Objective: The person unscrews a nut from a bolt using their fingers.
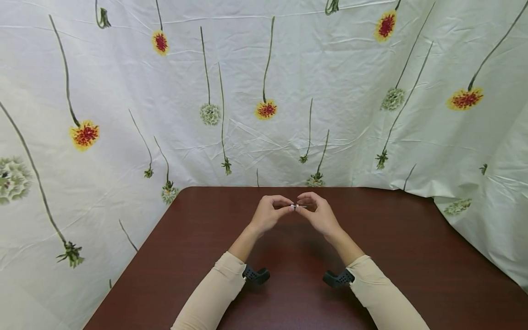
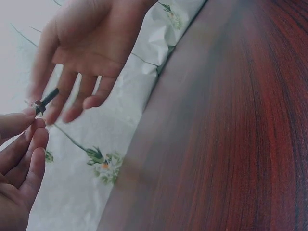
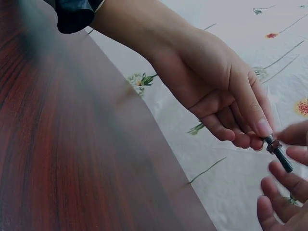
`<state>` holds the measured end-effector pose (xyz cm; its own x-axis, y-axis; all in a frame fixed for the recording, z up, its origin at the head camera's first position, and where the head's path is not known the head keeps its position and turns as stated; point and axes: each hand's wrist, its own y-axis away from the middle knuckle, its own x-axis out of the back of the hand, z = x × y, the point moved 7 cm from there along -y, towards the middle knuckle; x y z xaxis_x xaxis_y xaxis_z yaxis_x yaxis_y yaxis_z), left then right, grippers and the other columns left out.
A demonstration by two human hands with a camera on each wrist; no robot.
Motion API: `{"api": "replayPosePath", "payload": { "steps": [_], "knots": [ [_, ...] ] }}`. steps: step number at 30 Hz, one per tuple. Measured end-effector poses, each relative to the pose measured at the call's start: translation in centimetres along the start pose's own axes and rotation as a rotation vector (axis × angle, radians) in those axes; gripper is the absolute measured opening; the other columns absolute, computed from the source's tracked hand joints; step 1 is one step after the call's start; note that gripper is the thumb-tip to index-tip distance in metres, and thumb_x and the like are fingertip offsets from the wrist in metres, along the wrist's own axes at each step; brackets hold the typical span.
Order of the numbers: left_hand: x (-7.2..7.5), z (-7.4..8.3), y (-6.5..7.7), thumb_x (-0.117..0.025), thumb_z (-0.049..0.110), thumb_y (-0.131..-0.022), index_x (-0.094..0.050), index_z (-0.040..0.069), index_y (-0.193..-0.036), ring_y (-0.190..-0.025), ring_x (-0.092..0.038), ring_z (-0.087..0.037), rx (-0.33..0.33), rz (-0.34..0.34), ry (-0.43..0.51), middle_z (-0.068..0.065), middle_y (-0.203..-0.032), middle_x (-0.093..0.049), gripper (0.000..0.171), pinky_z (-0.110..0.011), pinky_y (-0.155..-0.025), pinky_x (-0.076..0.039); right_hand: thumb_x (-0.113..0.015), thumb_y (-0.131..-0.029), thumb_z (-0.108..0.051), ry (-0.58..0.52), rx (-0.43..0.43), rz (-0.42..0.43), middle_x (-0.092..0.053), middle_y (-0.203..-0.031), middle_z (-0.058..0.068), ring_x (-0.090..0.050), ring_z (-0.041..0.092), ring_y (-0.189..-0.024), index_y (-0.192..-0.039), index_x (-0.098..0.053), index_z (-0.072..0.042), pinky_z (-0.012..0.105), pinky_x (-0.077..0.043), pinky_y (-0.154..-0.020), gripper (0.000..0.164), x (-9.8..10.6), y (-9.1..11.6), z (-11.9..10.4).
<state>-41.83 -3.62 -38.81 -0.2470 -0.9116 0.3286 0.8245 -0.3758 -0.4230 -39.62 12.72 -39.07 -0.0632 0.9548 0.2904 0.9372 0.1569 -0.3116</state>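
A small dark threaded bolt (image 3: 284,160) is held up above the table, with a shiny nut (image 3: 274,146) around its shaft. My left hand (image 1: 265,214) pinches the bolt's end between thumb and fingertips, its other fingers curved loosely underneath. The free end of the threaded shaft points toward my right hand (image 1: 321,215). My right fingertips are right at the nut, close beside the shaft, while the remaining fingers spread out with little bend. The bolt's gripped end is hidden by my left fingers.
The dark reddish wooden table (image 1: 198,238) lies beneath both arms. Behind it and along the sides hangs a white cloth (image 1: 247,146) with printed flowers. Each wrist carries a black strap (image 1: 256,275), below cream sleeves (image 1: 214,293).
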Motion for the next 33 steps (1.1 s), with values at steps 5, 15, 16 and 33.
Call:
{"api": "replayPosePath", "payload": {
  "steps": [5,15,16,33],
  "knots": [
    [-0.06,-0.05,0.01,-0.077,0.008,-0.095,-0.079,0.004,-0.106,-0.092,-0.072,-0.020,-0.007,-0.002,-0.007,-0.003,-0.099,-0.078,0.012,-0.036,-0.078,-0.056,-0.070,-0.102,-0.018,0.025,-0.013,0.001,-0.071,-0.110,0.011,-0.065,0.028,-0.097,-0.116,-0.072,-0.004,0.052,-0.053,-0.086,0.020,-0.10,0.01,0.17],
    [-0.05,-0.05,0.10,-0.077,0.008,-0.095,-0.079,0.004,-0.106,-0.093,-0.072,-0.023,-0.021,-0.006,0.002,-0.003,-0.100,-0.078,0.012,-0.036,-0.078,-0.056,-0.069,-0.102,-0.021,0.021,-0.014,-0.012,-0.069,-0.119,0.012,-0.062,0.038,-0.111,-0.124,-0.069,-0.004,0.052,-0.052,-0.089,0.027,-0.25,0.01,0.49],
    [-0.06,-0.05,0.11,-0.076,0.008,-0.095,-0.079,0.004,-0.106,-0.093,-0.072,-0.023,-0.018,-0.008,0.002,-0.003,-0.100,-0.078,0.012,-0.036,-0.078,-0.056,-0.069,-0.103,-0.022,0.027,-0.028,-0.009,-0.070,-0.117,0.011,-0.063,0.038,-0.108,-0.121,-0.071,-0.005,0.051,-0.053,-0.086,0.025,-0.25,0.02,0.57],
    [-0.02,0.00,-0.06,-0.078,0.006,-0.093,-0.079,0.003,-0.103,-0.091,-0.072,-0.018,-0.022,0.011,-0.007,-0.003,-0.097,-0.078,0.010,-0.034,-0.077,-0.055,-0.072,-0.099,-0.011,0.014,0.023,-0.024,-0.071,-0.114,0.013,-0.066,0.030,-0.103,-0.117,-0.070,-0.002,0.047,-0.053,-0.085,0.021,-0.34,-0.01,0.29]
  ]
}}
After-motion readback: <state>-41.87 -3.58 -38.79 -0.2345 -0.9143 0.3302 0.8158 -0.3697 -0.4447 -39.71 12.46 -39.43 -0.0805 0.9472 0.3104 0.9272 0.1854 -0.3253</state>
